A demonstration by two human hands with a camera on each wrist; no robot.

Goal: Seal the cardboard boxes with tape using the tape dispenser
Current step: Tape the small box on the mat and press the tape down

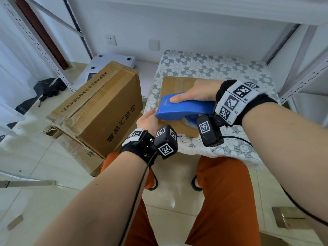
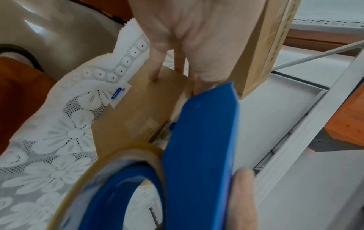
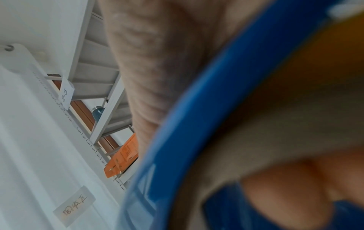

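A small flat cardboard box (image 1: 177, 83) lies on the lace-covered table (image 1: 221, 68). My right hand (image 1: 188, 96) grips the blue tape dispenser (image 1: 184, 107) from above, thumb on its near side, and holds it over the box with its nose pointing left. The tape roll (image 2: 110, 171) sits at the dispenser's (image 2: 201, 147) rear end. My left hand (image 1: 148, 119) is at the box's (image 2: 141, 109) left end, right by the dispenser's nose, with straight fingertips (image 2: 155, 76) touching the cardboard. The right wrist view shows only the blurred dispenser (image 3: 177, 140) and my palm.
A large brown cardboard box (image 1: 99, 107) stands on the floor left of the table, on top of flattened cartons. Metal shelf uprights (image 1: 292, 82) rise at both sides. A folded black umbrella (image 1: 48, 91) lies on the floor. My knees are under the table's near edge.
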